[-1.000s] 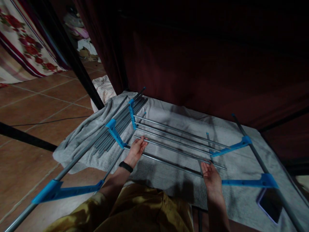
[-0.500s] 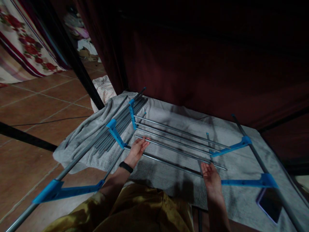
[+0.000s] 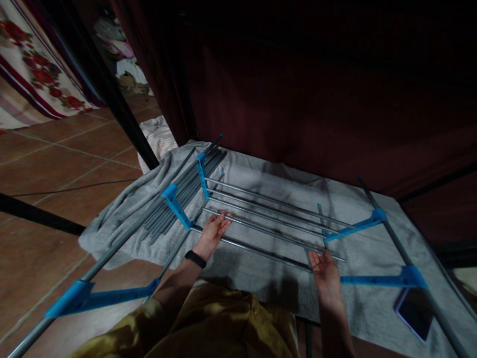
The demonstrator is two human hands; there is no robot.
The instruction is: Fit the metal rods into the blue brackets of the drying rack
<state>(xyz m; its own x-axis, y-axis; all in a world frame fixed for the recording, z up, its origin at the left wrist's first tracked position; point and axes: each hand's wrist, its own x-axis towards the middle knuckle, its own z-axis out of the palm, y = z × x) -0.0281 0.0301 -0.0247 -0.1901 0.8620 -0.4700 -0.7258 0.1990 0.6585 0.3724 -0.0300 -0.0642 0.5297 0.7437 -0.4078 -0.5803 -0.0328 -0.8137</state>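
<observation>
Between my two hands runs a thin grey metal tube. My left hand pinches it near its left end, a short way from a blue plastic bracket. Close to the other end, my right hand grips the same tube, whose tip sticks out past my fingers. Beyond it, several tubes span from the far left bracket to the far right bracket. A lower tube crosses nearer to me, partly behind my hands. Another blue bracket lies right of my right hand.
A bundle of loose tubes lies at left on the grey blanket. Long side poles carry the brackets. A phone rests at lower right. Dark bed-frame bars and a dark red curtain stand around.
The held tube has shifted slightly left with both hands, its left end nearer the left brackets. The whole view has also drifted a little.
</observation>
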